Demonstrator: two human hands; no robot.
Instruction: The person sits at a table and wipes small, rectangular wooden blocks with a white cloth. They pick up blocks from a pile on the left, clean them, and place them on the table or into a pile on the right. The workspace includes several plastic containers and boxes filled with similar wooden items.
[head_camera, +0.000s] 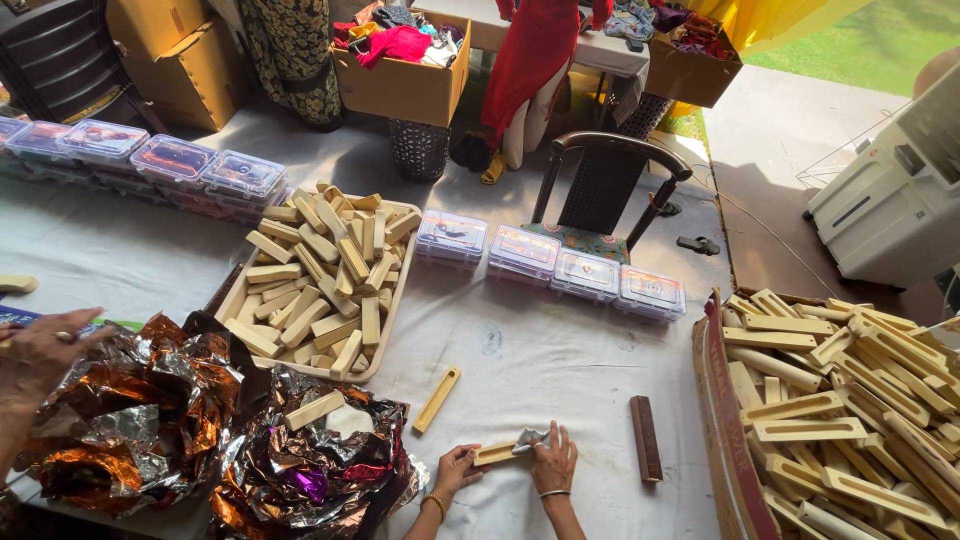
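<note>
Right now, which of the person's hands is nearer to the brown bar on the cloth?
Right. The right hand presses a small cloth on a pale block, just left of the brown bar. The left hand holds the block's far end, farther away.

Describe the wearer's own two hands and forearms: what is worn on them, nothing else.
Both forearms are bare, with no sleeves in view. The left hand has a beaded bracelet in gold-brown tones around its wrist. The right hand has a thin, pale, silvery bangle around its wrist. No gloves on either hand. Any rings are too small to tell.
</note>
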